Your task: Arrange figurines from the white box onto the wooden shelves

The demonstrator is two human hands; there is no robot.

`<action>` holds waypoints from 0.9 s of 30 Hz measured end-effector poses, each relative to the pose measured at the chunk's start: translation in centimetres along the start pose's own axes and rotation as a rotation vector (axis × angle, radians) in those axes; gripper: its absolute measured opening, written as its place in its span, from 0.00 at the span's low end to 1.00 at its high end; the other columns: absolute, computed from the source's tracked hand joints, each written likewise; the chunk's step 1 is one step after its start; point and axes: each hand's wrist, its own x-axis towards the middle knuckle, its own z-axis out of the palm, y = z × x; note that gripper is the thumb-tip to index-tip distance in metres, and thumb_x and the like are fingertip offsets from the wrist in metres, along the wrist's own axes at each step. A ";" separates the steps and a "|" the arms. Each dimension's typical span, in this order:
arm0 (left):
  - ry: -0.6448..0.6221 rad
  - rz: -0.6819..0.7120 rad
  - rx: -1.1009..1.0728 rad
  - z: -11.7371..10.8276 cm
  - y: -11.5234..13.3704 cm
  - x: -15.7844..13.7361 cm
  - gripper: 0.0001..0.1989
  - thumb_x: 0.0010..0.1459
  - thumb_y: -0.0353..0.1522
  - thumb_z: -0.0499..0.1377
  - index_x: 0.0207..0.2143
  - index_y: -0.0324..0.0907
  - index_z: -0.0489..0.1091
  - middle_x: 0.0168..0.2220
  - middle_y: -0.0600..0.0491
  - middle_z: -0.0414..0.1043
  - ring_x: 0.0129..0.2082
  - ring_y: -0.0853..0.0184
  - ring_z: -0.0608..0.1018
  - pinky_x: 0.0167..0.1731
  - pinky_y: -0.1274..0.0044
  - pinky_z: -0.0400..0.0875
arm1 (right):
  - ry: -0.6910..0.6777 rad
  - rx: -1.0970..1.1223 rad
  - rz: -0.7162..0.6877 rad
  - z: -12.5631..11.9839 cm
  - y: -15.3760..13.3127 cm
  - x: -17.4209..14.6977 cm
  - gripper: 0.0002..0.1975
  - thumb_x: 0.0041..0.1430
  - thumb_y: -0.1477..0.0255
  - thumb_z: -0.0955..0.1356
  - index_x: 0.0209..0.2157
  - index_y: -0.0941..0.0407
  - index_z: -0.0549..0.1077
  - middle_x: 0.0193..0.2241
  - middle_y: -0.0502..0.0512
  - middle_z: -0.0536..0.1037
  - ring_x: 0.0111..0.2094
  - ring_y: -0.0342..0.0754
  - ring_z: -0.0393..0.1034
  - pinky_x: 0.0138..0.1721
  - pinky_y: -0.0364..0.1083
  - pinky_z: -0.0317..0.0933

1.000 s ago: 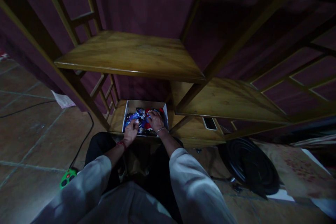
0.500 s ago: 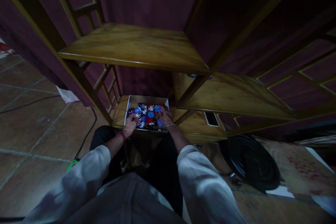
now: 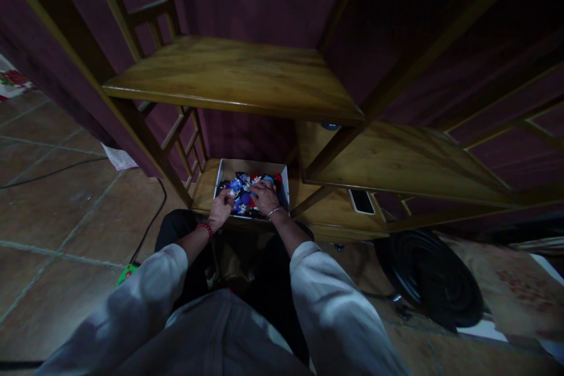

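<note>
A shallow white cardboard box sits on the low wooden shelf in front of me. It holds a jumble of small blue, purple, black, white and red pieces, which look like little figures but are too small to name surely. At the box's left side, my left hand has its fingertips drawn together among the pieces; what they grip, if anything, does not show. My right hand reaches over the right half with fingers stretched and apart, touching or just above the pieces. It covers most of a blue round part.
A dark-screened phone with a pale edge lies on the shelf to the right. Above the box juts a wooden shelf board. A black round stool seat stands at right, and a cable runs across the tiled floor at left.
My right hand has moved left from the box's right side toward its middle, now covering the blue disc. My left hand stays near the left side, its fingers closer together. The view has shifted slightly.
</note>
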 end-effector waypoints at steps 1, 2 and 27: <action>0.005 0.015 0.023 0.1 -0.1 0.0 0.15 0.50 0.30 0.55 0.42 0.40 0.65 0.24 0.57 0.67 0.23 0.73 0.71 0.27 0.80 0.67 | -0.023 -0.017 -0.009 0.2 -0.5 0.3 0.12 0.54 0.70 0.64 0.40 0.50 0.74 0.43 0.53 0.73 0.51 0.53 0.52 0.52 0.54 0.44; 0.008 0.026 0.049 0.1 0.0 0.0 0.15 0.50 0.30 0.55 0.42 0.41 0.66 0.24 0.57 0.67 0.24 0.73 0.71 0.28 0.80 0.67 | -0.043 -0.037 -0.013 0.3 -0.9 0.6 0.13 0.54 0.70 0.64 0.41 0.51 0.73 0.42 0.54 0.74 0.51 0.53 0.52 0.52 0.54 0.44; 0.008 0.012 0.170 -0.1 1.3 -0.4 0.15 0.51 0.28 0.53 0.44 0.40 0.66 0.26 0.56 0.69 0.25 0.72 0.71 0.30 0.80 0.67 | -0.087 -0.030 0.140 0.4 -2.4 2.0 0.10 0.47 0.70 0.67 0.35 0.53 0.72 0.37 0.54 0.73 0.47 0.53 0.59 0.50 0.52 0.48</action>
